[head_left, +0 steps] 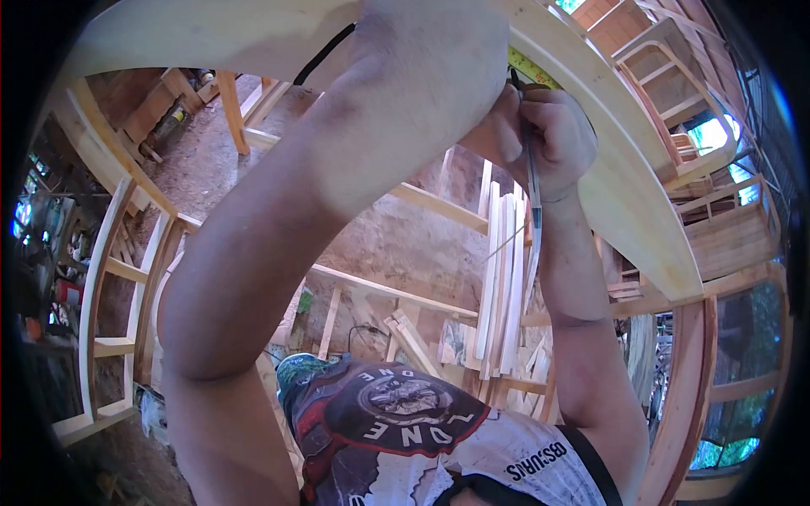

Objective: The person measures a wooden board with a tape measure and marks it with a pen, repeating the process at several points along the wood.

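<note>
My left arm reaches up across the view, and my left hand (451, 72) is at a pale curved wooden board (641, 202), its fingers hidden. Beside it, my right hand (561, 139) is closed around a thin pencil-like tool (532, 173), with its dark tip up near the board's inner edge. A strip of yellow measuring tape (531, 67) shows between the hands, lying along the board.
Wooden frame pieces (114, 346) curve along the left. Several pale strips (504, 287) stand below the board near the centre. Wooden chair frames (675, 84) are stacked at the upper right, above a framed panel (742, 379). Beams (392, 295) cross over the dirt floor.
</note>
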Motion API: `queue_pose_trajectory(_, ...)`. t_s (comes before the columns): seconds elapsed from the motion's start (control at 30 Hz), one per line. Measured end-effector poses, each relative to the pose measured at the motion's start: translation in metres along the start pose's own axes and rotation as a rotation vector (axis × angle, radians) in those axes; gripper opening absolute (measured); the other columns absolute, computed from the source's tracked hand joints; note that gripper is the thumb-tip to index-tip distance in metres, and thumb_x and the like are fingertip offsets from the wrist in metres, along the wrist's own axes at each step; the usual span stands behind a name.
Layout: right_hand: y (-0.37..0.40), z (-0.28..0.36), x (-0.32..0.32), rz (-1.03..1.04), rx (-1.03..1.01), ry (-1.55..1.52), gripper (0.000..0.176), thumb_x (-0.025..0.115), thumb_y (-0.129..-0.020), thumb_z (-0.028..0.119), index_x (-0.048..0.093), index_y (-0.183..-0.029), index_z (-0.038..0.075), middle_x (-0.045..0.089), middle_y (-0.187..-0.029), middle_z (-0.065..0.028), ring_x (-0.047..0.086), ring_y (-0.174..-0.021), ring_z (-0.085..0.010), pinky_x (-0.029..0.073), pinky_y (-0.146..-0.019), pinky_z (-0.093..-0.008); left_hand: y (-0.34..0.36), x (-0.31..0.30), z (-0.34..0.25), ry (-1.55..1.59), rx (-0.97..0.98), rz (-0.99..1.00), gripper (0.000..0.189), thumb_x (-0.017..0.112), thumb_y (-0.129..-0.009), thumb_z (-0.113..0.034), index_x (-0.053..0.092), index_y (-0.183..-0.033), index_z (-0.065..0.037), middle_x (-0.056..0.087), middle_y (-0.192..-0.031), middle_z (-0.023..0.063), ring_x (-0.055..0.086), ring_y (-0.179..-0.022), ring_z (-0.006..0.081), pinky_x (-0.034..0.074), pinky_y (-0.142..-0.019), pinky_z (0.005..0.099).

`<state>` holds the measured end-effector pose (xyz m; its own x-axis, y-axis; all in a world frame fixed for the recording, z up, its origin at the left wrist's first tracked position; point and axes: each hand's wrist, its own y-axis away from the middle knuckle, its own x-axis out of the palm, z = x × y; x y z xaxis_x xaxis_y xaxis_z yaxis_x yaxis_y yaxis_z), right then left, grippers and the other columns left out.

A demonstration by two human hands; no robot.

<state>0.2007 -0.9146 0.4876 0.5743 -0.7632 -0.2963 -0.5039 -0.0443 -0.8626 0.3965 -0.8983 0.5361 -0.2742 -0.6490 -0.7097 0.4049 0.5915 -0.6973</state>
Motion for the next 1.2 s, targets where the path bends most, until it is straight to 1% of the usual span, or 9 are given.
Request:
queue_pose_trajectory(0.4, 0.006, -0.002, 0.003, -0.116, 0.059, -0.095, 0.027, 0.071, -0.072, -0.008, 0.05, -0.072, 0.008, 0.057, -0.064, -0.0077, 0.056, -0.053, -0.0233, 0.043, -0.049, -0.0328, -0.004, 0.004, 0.005, 0.079, 0.075, -0.003, 0.021, 0.066, -0.083, -0.02, 0.077, -0.091, -0.004, 0.069, -0.094, 0.0147, 0.071, -0.09, 0.0307, 0.057, -0.078, 0.0404)
queue_pose_trajectory(0.57, 0.016, -0.006, -0.006, 0.044, 0.105, -0.247, 0.02, 0.071, -0.077, -0.004, 0.054, -0.075, 0.006, 0.058, -0.066, -0.0091, 0.057, -0.054, -0.025, 0.044, -0.05, -0.0349, -0.013, 0.025, 0.013, 0.086, 0.177, -0.045, 0.019, 0.063, -0.082, -0.019, 0.074, -0.084, -0.004, 0.066, -0.085, 0.0143, 0.068, -0.081, 0.0284, 0.053, -0.072, 0.0454)
queue_pose_trajectory(0.6, 0.021, -0.004, -0.006, 0.033, 0.1, -0.239, 0.02, 0.071, -0.077, -0.004, 0.054, -0.075, 0.006, 0.058, -0.066, -0.0091, 0.057, -0.054, -0.025, 0.044, -0.05, -0.0349, -0.016, 0.029, 0.015, 0.094, 0.099, 0.014, 0.022, 0.063, -0.086, -0.022, 0.075, -0.094, -0.005, 0.065, -0.101, 0.0149, 0.068, -0.092, 0.0333, 0.053, -0.08, 0.0474)
queue_pose_trajectory(0.63, 0.033, -0.002, -0.007, 0.048, 0.156, -0.26, 0.013, 0.069, -0.08, 0.0, 0.058, -0.079, 0.004, 0.059, -0.067, -0.0094, 0.059, -0.057, -0.0266, 0.047, -0.053, -0.0351, -0.017, 0.034, 0.015, 0.102, 0.024, 0.073, 0.027, 0.063, -0.089, -0.024, 0.075, -0.104, -0.006, 0.064, -0.117, 0.0156, 0.068, -0.102, 0.0381, 0.054, -0.087, 0.0493)
queue_pose_trajectory(0.8, 0.12, 0.048, -0.027, -0.023, 0.796, -0.307, 0.02, 0.053, -0.097, 0.014, 0.066, -0.102, -0.002, 0.068, -0.094, -0.0148, 0.066, -0.09, -0.0271, 0.052, -0.084, -0.0366, -0.025, 0.05, 0.008, 0.068, -0.055, -0.038, 0.033, 0.057, -0.098, -0.033, 0.075, -0.096, -0.005, 0.064, -0.112, 0.0138, 0.07, -0.096, 0.0331, 0.057, -0.083, 0.0463)
queue_pose_trajectory(0.93, 0.181, 0.079, -0.032, -0.144, 0.909, -0.195, 0.026, 0.049, -0.102, 0.015, 0.061, -0.117, -0.003, 0.063, -0.118, -0.0173, 0.06, -0.109, -0.0266, 0.047, -0.096, -0.0364, -0.027, 0.045, 0.009, 0.06, -0.045, 0.02, 0.035, 0.056, -0.099, -0.033, 0.075, -0.097, -0.004, 0.064, -0.112, 0.0135, 0.07, -0.096, 0.0333, 0.057, -0.082, 0.0478)
queue_pose_trajectory(1.03, 0.212, 0.097, -0.037, -0.471, 1.449, -0.36, 0.057, 0.044, -0.108, 0.035, 0.03, -0.153, 0.003, 0.05, -0.143, -0.0191, 0.054, -0.121, -0.0275, 0.043, -0.104, -0.04, -0.031, 0.052, 0.012, 0.021, 0.024, 0.103, 0.035, 0.053, -0.1, -0.033, 0.075, -0.101, -0.006, 0.064, -0.112, 0.0135, 0.069, -0.099, 0.0331, 0.056, -0.086, 0.0482)
queue_pose_trajectory(1.1, 0.2, 0.093, -0.063, -0.918, 1.713, -0.816, 0.057, 0.038, -0.109, 0.038, 0.028, -0.153, 0.003, 0.047, -0.148, -0.0214, 0.054, -0.125, -0.031, 0.043, -0.104, -0.0437, -0.034, 0.058, 0.014, 0.014, 0.041, 0.127, 0.034, 0.051, -0.101, -0.033, 0.075, -0.103, -0.009, 0.064, -0.113, 0.0124, 0.068, -0.101, 0.0328, 0.055, -0.089, 0.0477)
queue_pose_trajectory(1.2, 0.2, 0.07, -0.094, -1.427, 1.703, -0.912, 0.049, 0.036, -0.109, 0.035, 0.042, -0.139, -0.004, 0.056, -0.136, -0.0229, 0.059, -0.117, -0.0324, 0.046, -0.101, -0.0459, -0.037, 0.055, 0.008, 0.001, -0.03, 0.146, 0.032, 0.049, -0.101, -0.031, 0.075, -0.107, -0.015, 0.064, -0.117, 0.011, 0.066, -0.106, 0.0327, 0.054, -0.093, 0.0468)
